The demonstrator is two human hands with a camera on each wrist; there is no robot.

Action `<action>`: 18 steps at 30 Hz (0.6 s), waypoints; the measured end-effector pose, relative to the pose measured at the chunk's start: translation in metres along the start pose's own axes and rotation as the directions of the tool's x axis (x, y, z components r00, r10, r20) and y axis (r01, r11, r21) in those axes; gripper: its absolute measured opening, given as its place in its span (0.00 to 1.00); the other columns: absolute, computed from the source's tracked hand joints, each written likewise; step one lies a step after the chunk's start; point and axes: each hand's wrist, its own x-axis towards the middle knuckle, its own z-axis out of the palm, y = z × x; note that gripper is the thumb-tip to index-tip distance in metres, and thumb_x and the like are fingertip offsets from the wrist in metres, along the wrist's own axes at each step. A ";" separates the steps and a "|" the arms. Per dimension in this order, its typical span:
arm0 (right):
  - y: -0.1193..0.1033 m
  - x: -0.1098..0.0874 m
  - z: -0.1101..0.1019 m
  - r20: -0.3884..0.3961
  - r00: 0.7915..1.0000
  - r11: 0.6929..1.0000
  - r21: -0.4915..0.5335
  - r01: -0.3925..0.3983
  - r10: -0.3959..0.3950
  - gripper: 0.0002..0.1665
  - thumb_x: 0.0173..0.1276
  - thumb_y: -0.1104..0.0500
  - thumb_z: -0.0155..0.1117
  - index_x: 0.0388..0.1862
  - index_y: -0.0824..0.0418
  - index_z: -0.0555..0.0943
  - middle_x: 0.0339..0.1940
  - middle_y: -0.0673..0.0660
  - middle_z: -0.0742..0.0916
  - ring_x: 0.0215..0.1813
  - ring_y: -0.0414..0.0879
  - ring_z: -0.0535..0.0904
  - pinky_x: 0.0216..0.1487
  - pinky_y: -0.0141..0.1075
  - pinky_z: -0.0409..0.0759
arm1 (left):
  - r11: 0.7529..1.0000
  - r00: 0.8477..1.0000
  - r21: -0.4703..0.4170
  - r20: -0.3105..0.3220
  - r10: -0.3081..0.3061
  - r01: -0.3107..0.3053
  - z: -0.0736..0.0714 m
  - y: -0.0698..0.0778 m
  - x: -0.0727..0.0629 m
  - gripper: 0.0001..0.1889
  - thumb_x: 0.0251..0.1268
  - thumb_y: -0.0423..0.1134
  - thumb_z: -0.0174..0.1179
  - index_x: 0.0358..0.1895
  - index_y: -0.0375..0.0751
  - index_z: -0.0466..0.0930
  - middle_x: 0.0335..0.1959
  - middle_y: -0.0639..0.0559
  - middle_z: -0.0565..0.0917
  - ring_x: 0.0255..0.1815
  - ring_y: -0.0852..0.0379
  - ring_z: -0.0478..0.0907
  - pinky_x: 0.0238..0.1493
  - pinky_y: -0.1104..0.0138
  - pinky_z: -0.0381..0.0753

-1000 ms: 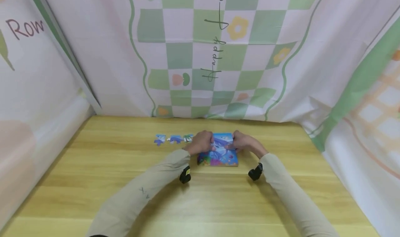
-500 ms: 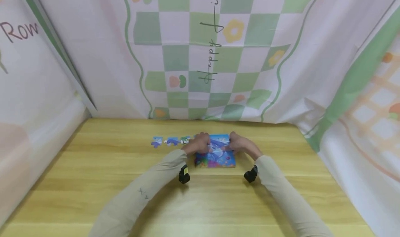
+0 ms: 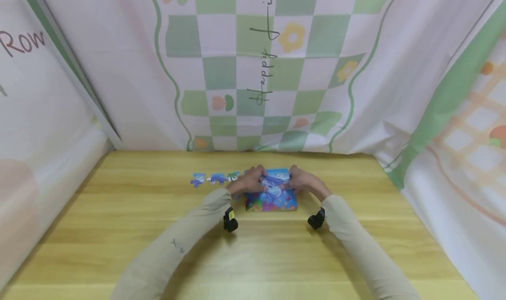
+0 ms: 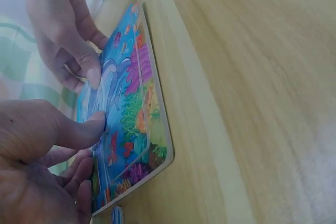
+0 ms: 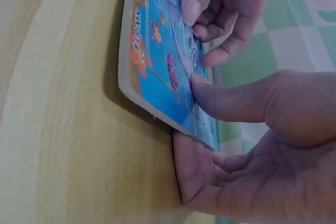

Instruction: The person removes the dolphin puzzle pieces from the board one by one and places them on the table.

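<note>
A jigsaw puzzle board (image 3: 273, 201) with a dolphin and coral picture lies toward the back of the table. My left hand (image 3: 251, 179) holds its left side, the thumb on the picture and the other fingers bent at the edge in the left wrist view. From the right side my right hand (image 3: 301, 179) pinches the board (image 5: 152, 85): thumb on top, fingers tucked under the edge, which stands slightly off the wood. Both thumbs come close together over the dolphin. The hands cover parts of the board's sides.
Left of the board lie loose jigsaw pieces: a blue and white one (image 3: 197, 179), a purple-blue one (image 3: 217, 178) and a green one (image 3: 233, 176). Another blue piece (image 4: 117, 215) lies by the board's left edge. A patterned curtain (image 3: 221, 71) rises behind the wooden table (image 3: 261, 256).
The head view has shifted slightly. Both hands stay on the board, the left moving a little, and a blue piece now shows beneath the left wrist.
</note>
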 end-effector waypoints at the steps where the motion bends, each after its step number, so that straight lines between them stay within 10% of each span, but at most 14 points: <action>1: 0.000 0.000 0.001 0.000 1.000 1.000 0.008 -0.002 0.002 0.16 0.76 0.64 0.66 0.49 0.75 0.72 0.43 0.63 0.75 0.38 0.48 0.75 0.36 0.33 0.81 | 1.000 1.000 -0.007 0.004 -0.003 0.003 0.001 -0.001 0.000 0.20 0.72 0.35 0.66 0.62 0.37 0.71 0.49 0.45 0.74 0.52 0.50 0.71 0.61 0.56 0.76; 12: 0.006 -0.004 -0.002 0.024 1.000 0.999 0.052 -0.013 0.012 0.19 0.76 0.59 0.67 0.49 0.73 0.70 0.47 0.65 0.75 0.39 0.50 0.73 0.42 0.38 0.77 | 0.997 0.999 -0.072 0.021 0.029 -0.028 0.000 -0.003 0.003 0.19 0.71 0.34 0.68 0.58 0.36 0.72 0.49 0.45 0.73 0.48 0.52 0.70 0.57 0.58 0.76; 15: 0.002 -0.008 -0.001 0.031 0.998 0.999 0.022 -0.047 0.047 0.40 0.73 0.52 0.71 0.66 0.79 0.64 0.65 0.77 0.71 0.60 0.64 0.75 0.65 0.52 0.77 | 0.996 1.000 -0.086 0.011 0.029 -0.028 0.000 -0.004 0.003 0.19 0.69 0.33 0.69 0.57 0.37 0.72 0.45 0.48 0.71 0.46 0.54 0.68 0.54 0.60 0.76; 18: -0.003 -0.009 0.004 0.018 0.997 0.997 -0.027 -0.074 0.075 0.66 0.68 0.45 0.76 0.79 0.81 0.46 0.81 0.82 0.54 0.81 0.74 0.53 0.81 0.63 0.57 | 0.996 1.000 -0.089 0.001 0.030 -0.030 -0.001 -0.004 0.003 0.19 0.68 0.32 0.69 0.56 0.37 0.72 0.43 0.49 0.70 0.45 0.54 0.68 0.53 0.61 0.75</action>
